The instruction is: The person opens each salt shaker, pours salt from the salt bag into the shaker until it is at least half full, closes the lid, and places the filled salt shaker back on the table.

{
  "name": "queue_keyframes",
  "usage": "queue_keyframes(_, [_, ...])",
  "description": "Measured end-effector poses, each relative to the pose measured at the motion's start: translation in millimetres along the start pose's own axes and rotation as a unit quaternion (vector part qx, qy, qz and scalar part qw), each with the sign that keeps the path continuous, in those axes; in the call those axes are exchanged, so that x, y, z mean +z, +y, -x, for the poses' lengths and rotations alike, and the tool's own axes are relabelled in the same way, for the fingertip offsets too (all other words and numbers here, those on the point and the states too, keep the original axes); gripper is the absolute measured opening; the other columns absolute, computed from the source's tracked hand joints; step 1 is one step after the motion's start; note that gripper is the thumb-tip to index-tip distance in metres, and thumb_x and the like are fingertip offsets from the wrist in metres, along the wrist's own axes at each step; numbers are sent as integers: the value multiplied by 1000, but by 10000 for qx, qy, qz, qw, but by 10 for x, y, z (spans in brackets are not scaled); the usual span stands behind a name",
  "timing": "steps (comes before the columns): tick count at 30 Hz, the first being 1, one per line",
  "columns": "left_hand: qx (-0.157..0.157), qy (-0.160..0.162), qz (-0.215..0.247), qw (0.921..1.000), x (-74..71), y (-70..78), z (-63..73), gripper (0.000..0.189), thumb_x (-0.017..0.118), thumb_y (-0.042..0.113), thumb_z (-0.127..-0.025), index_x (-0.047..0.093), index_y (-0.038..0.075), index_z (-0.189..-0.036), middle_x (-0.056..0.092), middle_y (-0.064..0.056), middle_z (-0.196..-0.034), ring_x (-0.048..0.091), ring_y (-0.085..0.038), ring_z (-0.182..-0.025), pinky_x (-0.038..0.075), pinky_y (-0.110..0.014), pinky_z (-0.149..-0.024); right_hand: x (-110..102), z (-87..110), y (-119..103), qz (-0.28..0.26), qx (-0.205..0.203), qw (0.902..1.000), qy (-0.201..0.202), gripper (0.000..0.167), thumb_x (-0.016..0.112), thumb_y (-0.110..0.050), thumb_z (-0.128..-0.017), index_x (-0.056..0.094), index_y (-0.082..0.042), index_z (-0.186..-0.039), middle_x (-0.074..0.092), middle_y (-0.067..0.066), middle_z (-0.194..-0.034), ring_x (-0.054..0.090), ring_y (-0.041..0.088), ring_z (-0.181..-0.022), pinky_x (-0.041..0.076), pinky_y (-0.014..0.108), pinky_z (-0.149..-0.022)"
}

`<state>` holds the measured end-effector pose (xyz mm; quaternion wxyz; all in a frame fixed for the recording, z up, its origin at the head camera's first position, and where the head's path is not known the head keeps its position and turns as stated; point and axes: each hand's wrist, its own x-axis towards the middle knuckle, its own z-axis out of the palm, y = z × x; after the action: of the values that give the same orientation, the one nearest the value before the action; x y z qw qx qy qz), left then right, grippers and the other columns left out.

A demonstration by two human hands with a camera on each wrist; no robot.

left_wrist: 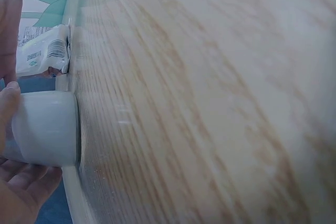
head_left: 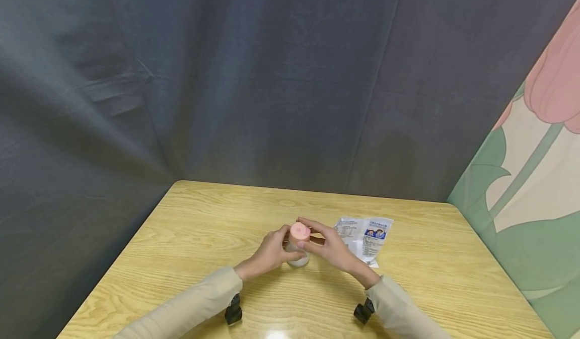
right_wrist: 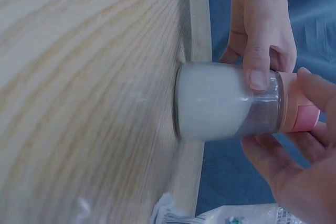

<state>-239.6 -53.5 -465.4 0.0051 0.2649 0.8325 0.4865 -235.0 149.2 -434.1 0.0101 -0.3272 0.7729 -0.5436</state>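
A clear jar [head_left: 297, 260] with a pink lid [head_left: 299, 232] stands upright on the table. White contents fill most of the jar [right_wrist: 210, 100], with a clear band left below the lid [right_wrist: 290, 102] in the right wrist view. My left hand [head_left: 271, 252] holds the jar's body from the left, thumb on the near side. From the right, my right hand [head_left: 333, 249] grips the lid between thumb and fingers. In the left wrist view only the white lower part of the jar [left_wrist: 47, 129] shows plainly; the lid is out of sight there.
A white printed packet [head_left: 355, 233] with a blue picture lies just right of my right hand. The wood-grain table [head_left: 217, 208] ends at a dark curtain [head_left: 281, 102] behind. A flower-patterned cloth [head_left: 534, 203] hangs at the right.
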Motion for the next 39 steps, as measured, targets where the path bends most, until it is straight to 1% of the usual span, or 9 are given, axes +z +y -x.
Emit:
queue_keyframes(3, [-26, 15, -39, 10000, -3, 5, -3, 56, 82, 27, -84, 56, 1, -126, 65, -11, -119, 64, -22, -107, 55, -31, -87, -3, -7, 12, 89, -17, 10000, 0, 56, 70, -8, -93, 47, 4, -143, 51, 24, -140, 54, 38, -123, 51, 45, -96])
queue_keyframes(5, [-7, 35, -89, 10000, -5, 6, -4, 56, 82, 28, -83, 56, 1, -125, 65, -11, -118, 64, -22, -106, 55, -31, -87, 3, -13, 21, 150, -38, 9998, 77, 55, 71, -9, -92, 49, 5, -141, 53, 25, -138, 56, 39, -121, 53, 43, -93])
queue_keyframes(12, [195, 106, -198, 9996, -4, 7, 6, 54, 82, 28, -84, 57, 1, -124, 67, -10, -115, 65, -19, -103, 55, -29, -85, 49, -19, 25, 452, 29, 9974, 567, 55, 79, -13, -85, 58, 2, -134, 64, 18, -126, 66, 31, -107, 58, 35, -83])
queue_keyframes(20, [131, 242, -313, 9991, -17, 24, 24, 54, 83, 28, -83, 58, 2, -123, 68, -8, -112, 66, -18, -101, 56, -29, -82, 112, -24, -27, 706, 175, 9935, 873, 53, 80, -11, -84, 60, 4, -131, 67, 19, -121, 69, 30, -100, 59, 33, -80])
queue_keyframes(24, [93, 311, -321, 9990, -4, 24, 31, 53, 83, 29, -82, 59, 4, -122, 69, -6, -111, 65, -16, -100, 55, -28, -82, 143, -25, -84, 755, 237, 9918, 999, 53, 80, -3, -81, 60, 7, -130, 67, 21, -118, 69, 33, -98, 59, 38, -79])
queue_keyframes(30, [141, 360, -403, 9984, 12, 39, 41, 51, 84, 28, -82, 60, 3, -120, 69, -3, -103, 61, -9, -86, 53, -25, -73, 184, 3, -370, 598, 205, 9921, 1082, 50, 77, 5, -82, 59, 11, -127, 67, 27, -114, 67, 40, -100, 58, 45, -80])
queue_keyframes(33, [145, 343, -476, 9982, 20, 47, 41, 51, 84, 28, -82, 60, 3, -119, 68, -4, -102, 59, -8, -83, 51, -25, -70, 185, 17, -262, 594, 125, 9922, 1090, 50, 78, 1, -82, 60, 9, -128, 68, 25, -113, 67, 37, -101, 59, 43, -80])
queue_keyframes(37, [102, 277, -512, 9983, 24, 49, 32, 52, 84, 30, -82, 59, 2, -119, 68, -5, -104, 61, -9, -86, 51, -24, -72, 167, 23, -35, 636, 118, 9920, 1084, 53, 82, -11, -82, 62, 1, -130, 69, 18, -115, 68, 30, -103, 59, 39, -81])
queue_keyframes(39, [102, 232, -497, 9984, 18, 42, 24, 53, 84, 30, -82, 59, 2, -120, 68, -6, -105, 63, -11, -89, 52, -25, -74, 159, 21, -12, 655, 141, 9918, 1089, 54, 82, -15, -83, 62, -2, -131, 68, 16, -117, 67, 29, -104, 58, 39, -83])
